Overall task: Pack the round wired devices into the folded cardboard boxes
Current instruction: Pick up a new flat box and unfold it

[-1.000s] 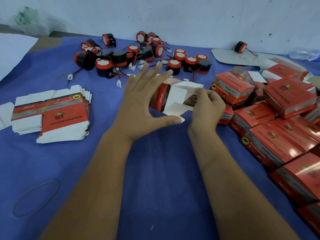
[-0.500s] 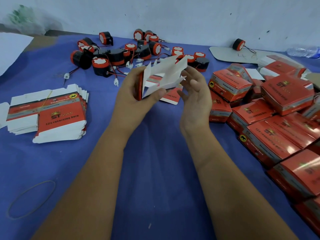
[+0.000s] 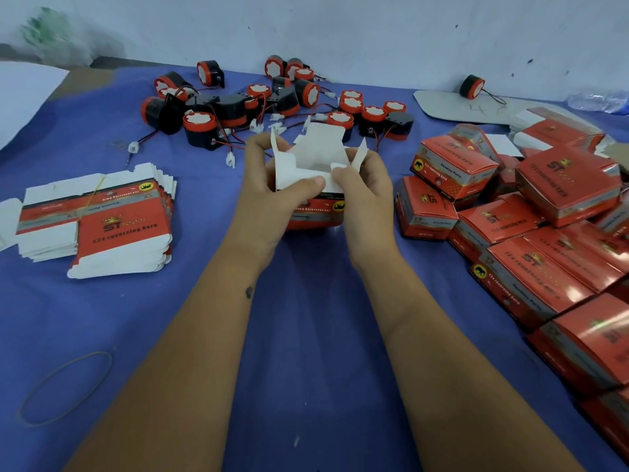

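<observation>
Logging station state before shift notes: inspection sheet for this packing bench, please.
Surface: blue cloth, bare in the near middle.
Job's things: open box held upright, flaps up, nothing visible inside; round devices heaped at far edge; flat box stack at left; closed boxes piled at right.
Clutter: rubber band near left; plastic bottle and cardboard sheet far right, one device on the sheet.
Grippers: left hand and right hand both grip the open box.
Cables: red-black leads with white plugs tangled among the devices.
Surroundings: pale wall behind.
</observation>
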Available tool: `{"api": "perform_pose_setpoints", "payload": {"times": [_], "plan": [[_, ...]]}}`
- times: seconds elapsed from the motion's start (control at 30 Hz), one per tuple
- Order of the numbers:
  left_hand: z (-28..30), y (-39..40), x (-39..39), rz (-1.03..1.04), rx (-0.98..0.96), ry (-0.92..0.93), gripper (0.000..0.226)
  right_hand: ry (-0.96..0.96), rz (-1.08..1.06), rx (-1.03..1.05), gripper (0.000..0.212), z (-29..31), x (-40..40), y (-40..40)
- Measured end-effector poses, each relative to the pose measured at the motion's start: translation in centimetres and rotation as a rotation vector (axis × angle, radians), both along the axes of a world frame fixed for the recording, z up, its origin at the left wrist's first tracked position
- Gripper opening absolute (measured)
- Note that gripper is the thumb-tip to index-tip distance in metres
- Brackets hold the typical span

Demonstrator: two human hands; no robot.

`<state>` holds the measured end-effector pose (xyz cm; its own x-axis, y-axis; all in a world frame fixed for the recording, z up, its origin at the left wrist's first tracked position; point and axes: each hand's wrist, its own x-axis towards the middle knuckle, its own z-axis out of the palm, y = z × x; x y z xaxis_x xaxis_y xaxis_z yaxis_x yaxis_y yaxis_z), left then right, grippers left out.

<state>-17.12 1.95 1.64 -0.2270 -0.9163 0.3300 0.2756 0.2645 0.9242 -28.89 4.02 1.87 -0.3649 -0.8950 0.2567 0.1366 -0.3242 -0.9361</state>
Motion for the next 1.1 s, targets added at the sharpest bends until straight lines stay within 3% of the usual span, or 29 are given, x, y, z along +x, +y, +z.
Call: {"api": "perform_pose_setpoints", "payload": {"times": [0.1, 0.13, 0.2, 0.3, 0.43, 0.53, 0.63, 0.77, 0.87, 0.97, 1.03, 1.1], "plan": [[0.16, 0.11, -0.17, -0.057, 0.056, 0.091, 0.018, 0.06, -0.037, 0.035, 0.03, -0.11, -0.08, -0.05], [0.26, 0.03, -0.16, -0.071, 0.098, 0.144, 0.018, 0.065, -0.032, 0.051, 0.03, -0.15, -0.05, -0.09], [0.26, -0.13, -0.11, -0.053, 0.161, 0.18, 0.041, 0.066, -0.006, 0.087, 0.032, -0.25, 0.03, -0.26], [0.18, -0.13, -0.27, -0.019, 0.119, 0.033, 0.03, 0.055, 0.008, 0.093, 0.037, -0.18, 0.2, -0.4], [-0.23, -0.4, -0.56, 0.025, 0.129, -0.05, 0.043, 0.055, 0.034, 0.078, 0.039, -0.18, 0.16, -0.11], [-0.04, -0.36, -0.6, 0.041, 0.142, 0.011, 0.047, -0.176, 0.241, 0.072, 0.02, -0.1, 0.13, -0.03], [0.28, -0.32, -0.38, 0.055, 0.145, 0.06, 0.049, -0.37, 0.29, 0.12, 0.038, -0.05, -0.04, -0.24], [0.19, -0.5, -0.45, 0.046, 0.16, 0.08, 0.046, -0.223, 0.272, 0.173, 0.027, 0.02, 0.04, -0.54], [0.02, -0.46, -0.59, 0.061, 0.2, 0.102, 0.038, -0.209, 0.227, 0.157, 0.033, 0.04, -0.01, -0.48], [-0.11, -0.32, -0.54, 0.038, 0.256, 0.147, 0.03, -0.188, 0.228, 0.11, 0.025, -0.27, 0.09, -0.19], [-0.09, -0.31, -0.54, 0.054, 0.238, 0.091, 0.024, -0.228, 0.249, 0.127, 0.025, -0.3, 0.02, -0.02], [-0.11, -0.3, -0.58, 0.061, 0.191, 0.035, 0.029, -0.139, 0.219, 0.138, 0.023, -0.21, -0.13, -0.13]]}}
